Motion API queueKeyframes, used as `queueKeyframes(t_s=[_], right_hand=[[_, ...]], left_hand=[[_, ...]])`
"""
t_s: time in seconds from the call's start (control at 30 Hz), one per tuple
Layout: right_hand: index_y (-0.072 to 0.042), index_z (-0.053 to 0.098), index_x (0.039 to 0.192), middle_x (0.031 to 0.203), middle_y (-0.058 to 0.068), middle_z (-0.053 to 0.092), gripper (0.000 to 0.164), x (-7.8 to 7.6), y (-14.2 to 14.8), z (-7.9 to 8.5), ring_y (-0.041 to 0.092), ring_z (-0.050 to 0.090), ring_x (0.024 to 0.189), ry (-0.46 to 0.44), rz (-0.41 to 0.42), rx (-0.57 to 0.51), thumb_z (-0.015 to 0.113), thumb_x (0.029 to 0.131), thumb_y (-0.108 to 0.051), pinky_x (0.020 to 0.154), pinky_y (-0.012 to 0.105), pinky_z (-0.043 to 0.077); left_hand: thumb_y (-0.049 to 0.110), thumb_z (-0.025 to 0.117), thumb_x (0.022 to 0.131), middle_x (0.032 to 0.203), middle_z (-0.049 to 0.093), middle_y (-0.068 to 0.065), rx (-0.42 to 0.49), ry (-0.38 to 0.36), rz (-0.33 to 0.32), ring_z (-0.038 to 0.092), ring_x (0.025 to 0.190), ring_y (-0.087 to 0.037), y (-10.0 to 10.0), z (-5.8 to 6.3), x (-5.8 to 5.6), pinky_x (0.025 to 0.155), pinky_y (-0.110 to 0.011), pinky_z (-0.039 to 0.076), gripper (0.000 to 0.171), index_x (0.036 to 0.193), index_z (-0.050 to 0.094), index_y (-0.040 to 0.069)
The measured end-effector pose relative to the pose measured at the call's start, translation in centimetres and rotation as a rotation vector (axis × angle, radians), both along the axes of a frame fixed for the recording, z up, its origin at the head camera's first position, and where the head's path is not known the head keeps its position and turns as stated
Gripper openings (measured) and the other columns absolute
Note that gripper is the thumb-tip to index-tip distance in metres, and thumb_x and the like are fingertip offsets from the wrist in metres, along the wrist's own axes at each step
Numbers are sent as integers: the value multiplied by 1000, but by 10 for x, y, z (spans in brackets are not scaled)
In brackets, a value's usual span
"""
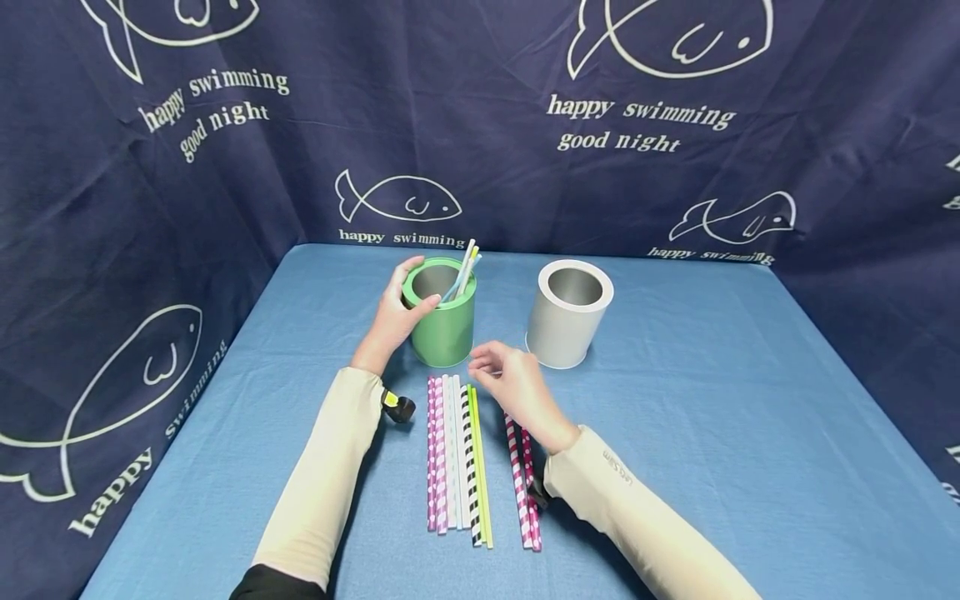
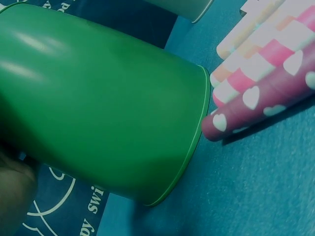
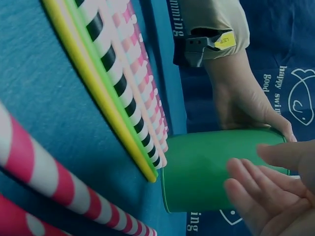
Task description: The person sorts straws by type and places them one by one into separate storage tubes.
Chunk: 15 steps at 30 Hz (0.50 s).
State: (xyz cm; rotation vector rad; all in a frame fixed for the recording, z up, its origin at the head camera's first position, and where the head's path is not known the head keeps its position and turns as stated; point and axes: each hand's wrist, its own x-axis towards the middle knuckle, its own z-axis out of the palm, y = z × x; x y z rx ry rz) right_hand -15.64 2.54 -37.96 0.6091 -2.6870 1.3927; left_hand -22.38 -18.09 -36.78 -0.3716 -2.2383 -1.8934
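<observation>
The left hand (image 1: pixel 400 310) grasps a green cylindrical container (image 1: pixel 444 335) upright on the blue tabletop (image 1: pixel 690 417), the right hand (image 1: pixel 519 387) is empty, loosely bent near the container's front right, slim pale straws (image 1: pixel 465 271) lean inside, patterned multicoloured straws (image 1: pixel 458 458) lie before it, and a white cylindrical container (image 1: pixel 566 329) stands to its right.

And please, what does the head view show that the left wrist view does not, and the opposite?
Only head: slim pale straws standing in the green cylindrical container, and the two rightmost straws, pink with white. Only left wrist: white heart shapes readable on the slim purple straw. Both: green container, purple straw, dark blue cloth with white print.
</observation>
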Motion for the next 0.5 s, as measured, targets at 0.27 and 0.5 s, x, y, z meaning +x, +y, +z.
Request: queueKeyframes(t_s=[0.27,0.5], right_hand=[[-1,69,94,79,3,72,10,3,2,-6,10,65,72,-77,36,179,66,85,-5,70,25,55],[-7,64,82,64,0,65,8,7,3,-12,8,57,53,-213,91,334,70,84,-11,54,21,48]], left_hand=[[5,63,86,143,43,-28,-1,-2,-13,49,119,-36,0,0,-1,96,-25,41,70,148,30,-2],[4,63,86,143,43,-28,-3,6,-4,48,120,-38,0,1,1,102,-35,41,70,147,31,-3]])
